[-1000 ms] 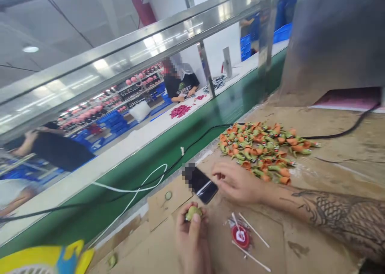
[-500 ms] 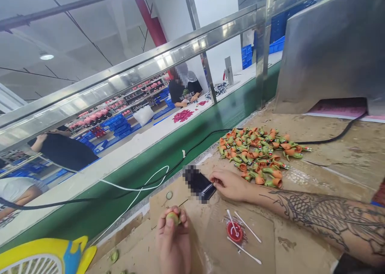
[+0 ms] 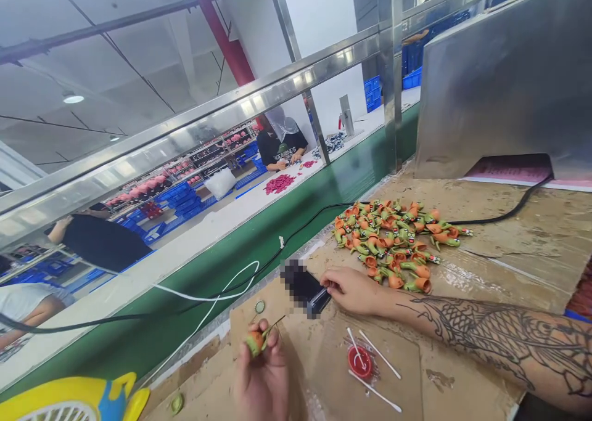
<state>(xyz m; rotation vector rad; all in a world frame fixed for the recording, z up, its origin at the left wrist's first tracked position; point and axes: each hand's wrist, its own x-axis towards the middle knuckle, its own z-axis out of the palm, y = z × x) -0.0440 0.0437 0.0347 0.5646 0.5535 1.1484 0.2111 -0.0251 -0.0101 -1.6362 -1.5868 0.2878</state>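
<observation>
Left hand: the left hand is low in the view, its grip closed with the fingertips around a small orange-and-green rubbery toy piece, held above the worktop.
Toy piece: its orange end points left, and a thin dark stem sticks out to the upper right.
Right hand: the right hand, on a tattooed forearm, lies on the worktop with its fingers touching the near end of a black flat phone; whether it pinches the phone or only rests on it cannot be told.
Phone: it lies slanted on the brown cardboard-covered worktop, and its far end is blurred out.
Pile: a heap of matching orange-and-green toy pieces lies just beyond the right hand, apart from it.
Red cap: a small round red lid sits near the front edge between the two arms, with thin white sticks lying across and beside it.
Cables: a black cable runs behind the pile; a white cable loops over the green conveyor belt.
Fan: a yellow and blue plastic fan shows at the lower left corner.
Others: a person in a black shirt sits across the belt by a heap of pink pieces.
Housing: a steel sheet-metal hood stands at the right rear of the worktop.
</observation>
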